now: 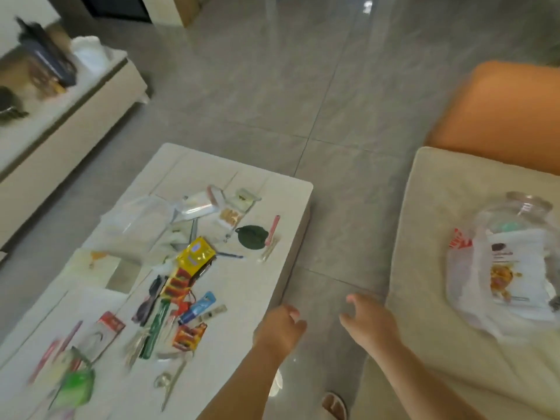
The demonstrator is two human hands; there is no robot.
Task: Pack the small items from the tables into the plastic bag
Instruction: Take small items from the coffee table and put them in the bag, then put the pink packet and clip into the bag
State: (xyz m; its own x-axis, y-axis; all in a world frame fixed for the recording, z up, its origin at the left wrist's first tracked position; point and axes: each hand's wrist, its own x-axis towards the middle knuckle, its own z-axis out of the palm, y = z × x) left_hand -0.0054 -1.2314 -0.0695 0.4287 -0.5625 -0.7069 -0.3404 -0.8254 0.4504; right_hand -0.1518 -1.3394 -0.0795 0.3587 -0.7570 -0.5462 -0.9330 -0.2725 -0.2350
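A low white table (272,189) carries several small items: a yellow packet (196,256), a dark green round piece (251,236), a pink stick (272,230), a blue tube (198,307), red-and-orange packets (188,336), clear pouches (194,206) and a green packet (75,386). A plastic bag (503,274) with things inside lies on the beige sofa cushion (424,225) at right. My left hand (280,328) hovers at the table's right edge, fingers loosely curled, holding nothing. My right hand (368,318) hangs over the floor between table and sofa, fingers relaxed and empty.
An orange cushion (500,113) sits behind the sofa seat. A low cabinet (60,128) at far left holds dark objects and a white bag. Grey floor tiles (303,86) separate the furniture. A sandalled foot (335,404) shows below my arms.
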